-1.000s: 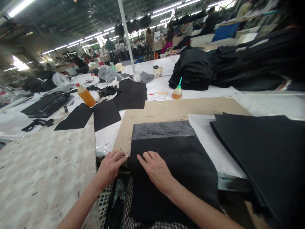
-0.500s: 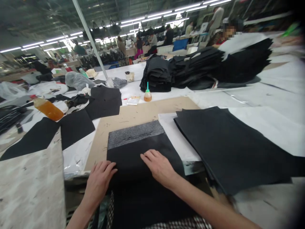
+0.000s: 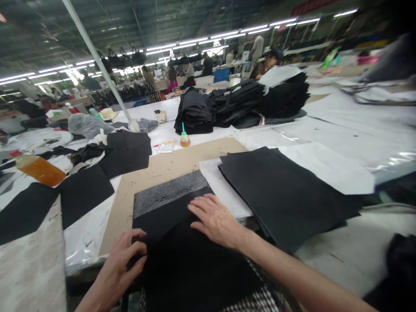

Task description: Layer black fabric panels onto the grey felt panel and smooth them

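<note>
In the head view, a black fabric sheet [image 3: 195, 264] hangs from the table's front edge down to my lap. Along its far end runs a grey, streaked band [image 3: 170, 190]. My right hand [image 3: 216, 221] lies fairly flat on the sheet, just below the band, with fingers stretched out. Beside the sheet's left edge is my left hand [image 3: 125, 260], its fingers bent and apart, with nothing visible between them. Whether its fingertips touch the cloth I cannot tell. The far part of the sheet rests on a tan board [image 3: 125, 195].
A stack of black sheets [image 3: 279, 190] lies at the right. Behind the board stand a small green-tipped bottle [image 3: 185, 139] and bundled black pieces [image 3: 195, 112]. An amber bottle [image 3: 42, 170] lies at the left near black pieces [image 3: 84, 190]. A co-worker [image 3: 271, 63] is beyond the bundles.
The view has swung right, so the table things sit further left. My left hand's fingers have spread beside the sheet. My right hand has flattened closer to the grey band, and the sheet's near part has shifted.
</note>
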Motion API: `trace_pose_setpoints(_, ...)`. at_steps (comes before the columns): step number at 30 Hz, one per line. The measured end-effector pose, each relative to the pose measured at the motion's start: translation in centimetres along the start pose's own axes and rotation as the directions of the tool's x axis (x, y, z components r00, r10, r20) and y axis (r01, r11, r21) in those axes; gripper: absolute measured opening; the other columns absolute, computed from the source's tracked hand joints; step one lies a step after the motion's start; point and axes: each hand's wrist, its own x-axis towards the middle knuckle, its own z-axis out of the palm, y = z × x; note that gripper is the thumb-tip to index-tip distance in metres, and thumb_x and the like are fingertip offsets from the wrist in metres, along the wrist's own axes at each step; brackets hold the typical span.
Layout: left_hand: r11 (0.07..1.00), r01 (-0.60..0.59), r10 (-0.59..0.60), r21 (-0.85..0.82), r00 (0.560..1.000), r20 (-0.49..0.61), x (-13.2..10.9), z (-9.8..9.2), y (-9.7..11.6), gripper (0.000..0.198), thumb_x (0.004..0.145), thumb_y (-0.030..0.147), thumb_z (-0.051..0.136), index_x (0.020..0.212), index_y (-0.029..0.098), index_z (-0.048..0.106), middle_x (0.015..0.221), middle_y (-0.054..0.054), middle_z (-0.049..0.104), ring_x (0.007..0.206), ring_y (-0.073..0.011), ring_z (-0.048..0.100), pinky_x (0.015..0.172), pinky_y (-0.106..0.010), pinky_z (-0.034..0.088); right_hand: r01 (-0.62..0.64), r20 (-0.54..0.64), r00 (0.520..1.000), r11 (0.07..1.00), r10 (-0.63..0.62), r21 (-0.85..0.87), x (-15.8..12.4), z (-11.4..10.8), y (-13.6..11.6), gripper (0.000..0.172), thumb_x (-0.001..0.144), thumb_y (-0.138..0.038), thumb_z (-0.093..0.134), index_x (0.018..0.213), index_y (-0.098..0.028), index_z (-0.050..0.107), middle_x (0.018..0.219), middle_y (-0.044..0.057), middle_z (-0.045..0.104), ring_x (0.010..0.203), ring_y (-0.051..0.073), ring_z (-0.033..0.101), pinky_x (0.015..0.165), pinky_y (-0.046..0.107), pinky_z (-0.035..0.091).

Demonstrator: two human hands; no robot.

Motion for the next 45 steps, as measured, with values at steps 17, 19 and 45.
trace_pose_setpoints(17, 0.945, 0.026, -0.081, -0.326, 0.984, -0.156, 10.9, 4.0, 4.2, 0.023, 0.097, 0.041, 0.053, 0.110, 0.027, 0.066, 0.116, -0.004, 0.063, 0.110, -0.0214, 0.059, 0.100, -0.039, 0.048, -0.738, 0.004, 0.502, 0.425, 0.865, 0.523, -12.0, -15.0, 16.8, 0.039, 0.088, -0.058, 0.057, 0.095, -0.021, 0.066, 0.078, 0.007, 0.070, 0.064, 0.023, 0.064, 0.055, 0.032, 0.047)
trace_pose_setpoints(19, 0.969, -0.046, -0.005, -0.241, 0.978, -0.206, 13.8, 5.9, 5.5, 0.020, 0.097, 0.035, 0.053, 0.109, 0.027, 0.066, 0.117, -0.005, 0.061, 0.114, -0.0221, 0.055, 0.103, -0.042, 0.045, -0.806, -0.098, 0.409, 0.409, 0.907, 0.427, -15.6, -15.8, 21.3, 0.039, 0.088, -0.060, 0.056, 0.090, -0.023, 0.066, 0.072, 0.008, 0.069, 0.062, 0.026, 0.063, 0.054, 0.035, 0.047)
trace_pose_setpoints(45, 0.970, -0.149, 0.212, 0.193, 0.906, -0.365, 19.0, 10.4, 7.4, 0.015, 0.098, 0.020, 0.053, 0.095, 0.023, 0.068, 0.105, -0.006, 0.063, 0.100, -0.0222, 0.055, 0.090, -0.042, 0.040, -0.061, 0.079, 0.995, 0.994, 0.054, 0.091, 1.8, 1.4, 11.3, 0.047, 0.090, -0.021, 0.064, 0.135, -0.017, 0.051, 0.113, 0.010, 0.065, 0.110, 0.025, 0.052, 0.099, 0.043, 0.040)
